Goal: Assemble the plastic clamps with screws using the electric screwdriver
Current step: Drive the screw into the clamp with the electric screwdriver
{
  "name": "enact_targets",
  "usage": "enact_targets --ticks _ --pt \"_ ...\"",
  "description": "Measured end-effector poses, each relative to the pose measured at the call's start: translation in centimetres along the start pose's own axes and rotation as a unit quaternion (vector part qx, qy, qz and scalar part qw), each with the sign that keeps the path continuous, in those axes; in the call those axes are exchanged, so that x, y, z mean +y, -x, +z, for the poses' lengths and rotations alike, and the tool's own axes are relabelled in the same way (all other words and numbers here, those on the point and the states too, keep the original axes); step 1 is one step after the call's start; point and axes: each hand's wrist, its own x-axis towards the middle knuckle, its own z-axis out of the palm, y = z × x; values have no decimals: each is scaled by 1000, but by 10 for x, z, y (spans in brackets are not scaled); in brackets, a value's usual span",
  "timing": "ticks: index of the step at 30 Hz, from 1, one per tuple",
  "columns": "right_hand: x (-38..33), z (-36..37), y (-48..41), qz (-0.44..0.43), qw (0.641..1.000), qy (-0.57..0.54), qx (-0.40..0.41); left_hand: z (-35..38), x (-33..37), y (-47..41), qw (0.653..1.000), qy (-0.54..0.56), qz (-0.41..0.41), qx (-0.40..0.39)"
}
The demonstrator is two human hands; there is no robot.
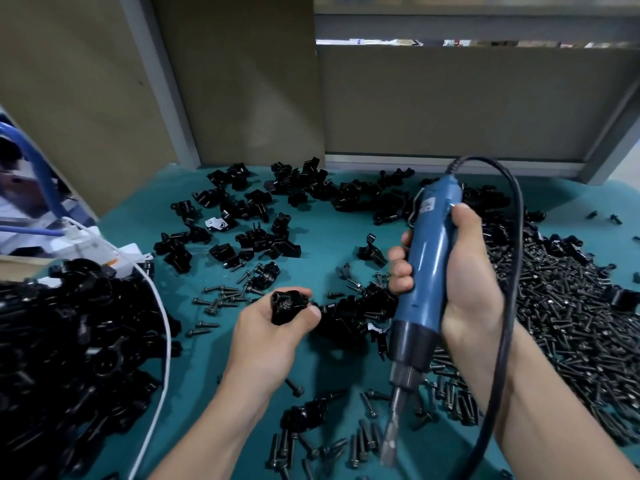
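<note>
Far left: heap of black clamps (79, 358), likely finished stock, crossed by a white cable (166, 327).
Left of centre: left hand (273, 327), fingers curled round one clamp (289, 304) showing what looks like a screw head, held just above the green mat (329, 244).
Behind: scattered clamp parts (277, 202), many apparently unassembled.
Centre-right: right hand (464, 282) wrapped tight around the blue electric screwdriver (426, 258), bit (391, 438) pointing down, apart from the clamp.
Right: large screw pile (561, 323); the black cord (512, 271) loops over it and may snag.

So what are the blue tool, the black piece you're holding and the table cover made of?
Electric screwdriver: apparently smooth blue plastic, with soft highlights. Clamp in the left hand: probably glossy black plastic, glints on edges. Teal mat: matte, maybe rubber or fabric; unclear.
</note>
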Motion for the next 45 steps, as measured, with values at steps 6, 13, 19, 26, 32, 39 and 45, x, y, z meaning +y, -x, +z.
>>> enact_targets --ticks 6,13,19,26,32,39,45 --pt "-9 -6 -5 15 990 -137 -17 -2 0 1 998 24 -23 -43" --pt "-8 -12 -8 49 982 -180 30 4 5 3 986 132 -41 -93" --pt "-6 -11 -6 -18 1000 -18 -13 4 7 6 979 153 -51 -122" --pt "1 1 5 -147 974 160 -65 2 14 5 941 289 -94 -152" --pt "7 7 11 -216 936 242 -135 -6 13 5 927 303 -100 -200" --pt "18 7 3 -136 944 292 -75 -1 13 4 976 190 -49 -94" --pt "20 8 -2 -146 986 58 52 -4 8 8 986 -162 18 -32"
